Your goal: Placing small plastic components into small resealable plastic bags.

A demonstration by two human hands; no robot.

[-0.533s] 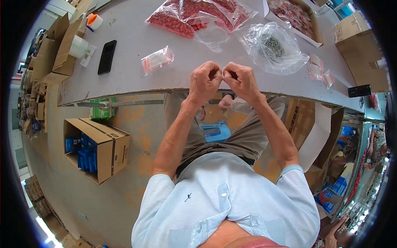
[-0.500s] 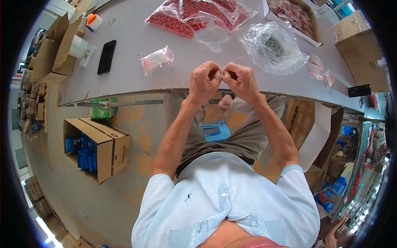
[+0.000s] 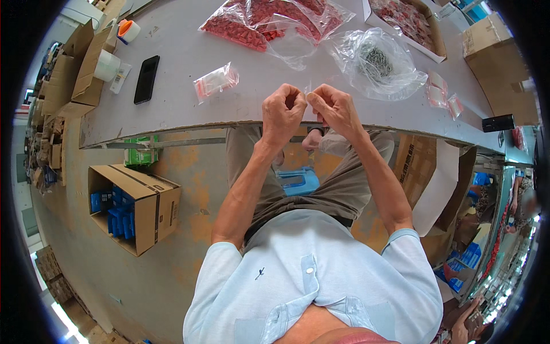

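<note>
Left hand: the left hand (image 3: pixel 282 110) is curling into a loose fist at the near edge of the table, the fingers folded in and the thumb pressing toward the other hand.
Right hand: the right hand (image 3: pixel 334 106) is sitting just beside it, fingertips pinched narrow, and both hands are meeting at one spot.
Thing between the hands: a small clear plastic bag (image 3: pixel 308 90) is showing as a thin transparent piece above the pinching fingers; what is inside it, I cannot tell.
Position of that thing: it is staying over the front edge of the grey table (image 3: pixel 189 69), above the person's lap.
Near the left hand: a small sealed packet with red pieces (image 3: pixel 215 82) is lying on the table, to the left and a little farther away.
Near the right hand: a crumpled clear bag of dark metal parts (image 3: pixel 376 62) is lying just behind the right hand.
Farther on the table: big clear bags of red parts (image 3: pixel 258 20) are lying at the far side, and a black phone (image 3: pixel 146 78) is lying well to the left.
Right side: two more small packets (image 3: pixel 443 96) are resting on the table, apart from the hands.
Floor: an open cardboard box with blue packs (image 3: pixel 134 205) is standing on the left of the person's legs.
</note>
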